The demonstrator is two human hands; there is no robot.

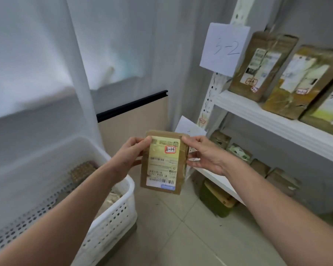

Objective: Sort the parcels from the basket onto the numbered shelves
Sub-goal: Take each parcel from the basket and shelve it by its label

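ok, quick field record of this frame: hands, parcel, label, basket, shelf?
left hand: pinches parcel at left edge
right hand: pinches its right edge
parcel: brown, flat, held upright in the air
sticker: red-bordered, reads 3-1-8 upside down
basket: white, perforated, lower left, more parcels inside
shelf sign: paper, 3-2, on the upright
upper shelf: brown parcels standing

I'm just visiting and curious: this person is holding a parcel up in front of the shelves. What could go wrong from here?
1. The handwritten sticker on the parcel is upside down in this view, so it could be misread and shelved wrongly, say by the paper sign marked 3-2.
2. The left hand and right hand pinch only its upper edges; a loose grip could drop it on the floor.
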